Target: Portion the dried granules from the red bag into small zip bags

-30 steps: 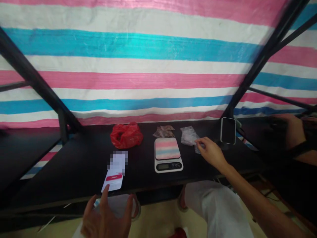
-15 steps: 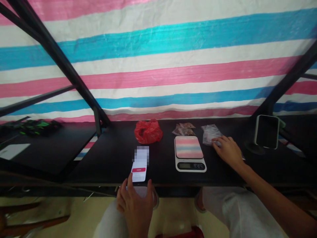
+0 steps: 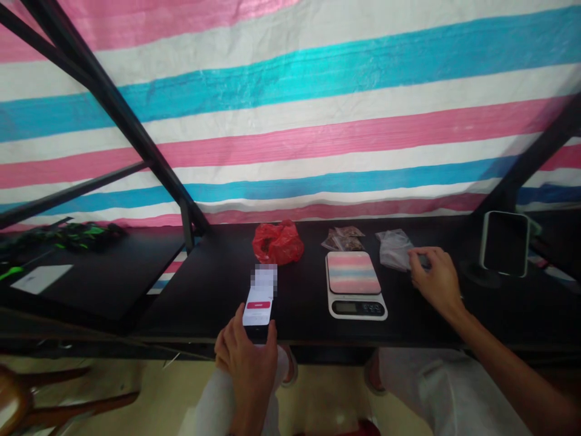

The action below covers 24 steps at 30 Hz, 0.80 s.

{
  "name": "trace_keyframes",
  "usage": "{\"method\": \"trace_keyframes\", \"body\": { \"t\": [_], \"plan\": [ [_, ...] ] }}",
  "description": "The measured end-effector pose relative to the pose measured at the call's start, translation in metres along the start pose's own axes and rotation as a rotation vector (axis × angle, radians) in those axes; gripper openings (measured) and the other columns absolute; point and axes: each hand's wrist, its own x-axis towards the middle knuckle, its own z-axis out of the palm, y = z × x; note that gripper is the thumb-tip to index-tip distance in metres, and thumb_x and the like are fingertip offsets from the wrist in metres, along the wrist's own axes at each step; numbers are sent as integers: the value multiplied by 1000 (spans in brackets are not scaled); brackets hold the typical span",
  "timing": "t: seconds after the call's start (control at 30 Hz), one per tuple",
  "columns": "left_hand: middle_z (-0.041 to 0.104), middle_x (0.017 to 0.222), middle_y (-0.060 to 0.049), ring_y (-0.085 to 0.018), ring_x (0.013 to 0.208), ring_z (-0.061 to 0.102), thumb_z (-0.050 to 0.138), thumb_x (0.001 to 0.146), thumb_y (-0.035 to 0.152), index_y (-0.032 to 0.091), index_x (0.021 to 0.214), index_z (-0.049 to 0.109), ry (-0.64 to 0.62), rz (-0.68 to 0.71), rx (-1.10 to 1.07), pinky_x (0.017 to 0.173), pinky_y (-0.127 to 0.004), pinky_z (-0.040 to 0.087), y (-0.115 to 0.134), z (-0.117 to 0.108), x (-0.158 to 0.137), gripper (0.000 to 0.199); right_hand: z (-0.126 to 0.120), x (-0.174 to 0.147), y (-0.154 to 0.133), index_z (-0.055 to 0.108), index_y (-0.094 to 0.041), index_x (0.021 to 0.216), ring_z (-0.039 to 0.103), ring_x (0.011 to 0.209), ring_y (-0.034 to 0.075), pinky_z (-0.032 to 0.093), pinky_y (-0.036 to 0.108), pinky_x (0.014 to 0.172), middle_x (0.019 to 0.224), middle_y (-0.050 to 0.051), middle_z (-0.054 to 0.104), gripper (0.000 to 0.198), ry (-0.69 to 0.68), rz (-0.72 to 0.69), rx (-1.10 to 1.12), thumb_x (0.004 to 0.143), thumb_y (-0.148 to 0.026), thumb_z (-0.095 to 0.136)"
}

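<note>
My left hand [image 3: 247, 354] is closed around the lower end of a smartphone [image 3: 258, 313], fingers on one side and thumb on the other. The phone's screen is lit, with a red button on it. At the right, my right hand [image 3: 436, 278] has its fingers bent together beside the clear plastic bags [image 3: 394, 247]. A small greyish patch shows between those fingers, too small to name. Left of this hand stands a white kitchen scale [image 3: 356, 284] with a striped platform. Behind the scale lie small zip bags [image 3: 344, 238] of brown contents.
A crumpled red plastic bag [image 3: 278, 243] sits behind the phone. On the right, a dark-screened device [image 3: 505, 244] leans on a stand. Black metal frame bars [image 3: 136, 136] rise before the striped sheet [image 3: 318, 91]. White paper [image 3: 42, 278] lies on the left table.
My left hand has come up and closed on the phone's lower end. My right hand has drawn back slightly from the plastic bags, fingers more bent. The view has shifted a little.
</note>
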Motion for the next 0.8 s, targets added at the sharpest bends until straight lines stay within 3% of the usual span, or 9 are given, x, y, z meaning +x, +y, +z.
{"method": "trace_keyframes", "body": {
  "t": [0.1,0.17,0.27,0.33,0.4,0.47,0.53,0.67,0.8],
  "plan": [
    [61,140,-18,-40,139,48,67,95,42,20,143,60,66,144,-118,118,-65,36,11,-2,-5,53,-13,-4,-28,68,-24,92,63,79,25,52,41,77,88,8,70,28,110,143,191,98,-49,57],
    [61,139,-16,-36,134,55,69,95,39,21,138,62,-2,268,-349,116,-59,41,33,-5,-8,47,-21,-10,-51,63,-25,89,61,72,22,51,36,69,80,4,66,30,117,212,371,100,-52,58],
    [64,139,-14,-27,124,64,62,101,33,23,146,57,-453,256,-757,108,-46,51,85,-6,-9,46,-25,-21,-83,60,-25,85,57,63,18,47,30,58,70,-1,59,37,-69,171,571,100,-58,62],
    [67,141,-14,-26,124,66,68,98,36,23,150,57,-788,252,-976,110,-43,51,123,-1,-6,54,-20,-27,-99,62,-24,85,55,60,16,45,28,55,68,-2,58,38,-204,125,643,101,-59,63],
    [70,142,-13,-25,128,66,68,99,38,22,149,61,-962,181,-1186,114,-42,48,155,12,-1,53,-12,-30,-108,64,-24,86,56,59,16,46,27,55,68,-2,59,37,-261,112,685,102,-57,62],
    [78,126,-13,-24,114,72,65,100,44,18,129,74,-936,31,-1349,104,-40,54,176,27,6,39,-4,-30,-109,64,-24,88,57,59,16,47,27,55,68,-2,60,35,-261,121,693,103,-55,61],
    [82,107,-12,-24,100,75,76,91,47,16,109,79,-923,-62,-1427,94,-38,57,186,40,13,36,2,-28,-106,65,-24,89,57,60,17,47,27,54,69,-1,61,32,-254,120,671,103,-53,62],
    [81,85,-8,-19,78,73,95,68,44,15,91,77,-889,-235,-1448,73,-30,55,182,50,25,41,4,-23,-104,72,-24,109,62,69,18,51,31,63,83,2,70,21,-231,30,590,102,-43,64],
    [67,66,3,-10,60,58,99,61,47,17,81,69,-825,-270,-1413,60,-22,44,171,45,28,48,3,-16,-118,74,-26,116,58,70,17,51,31,66,95,3,73,18,-303,-146,597,102,-31,64]
  ]
}}
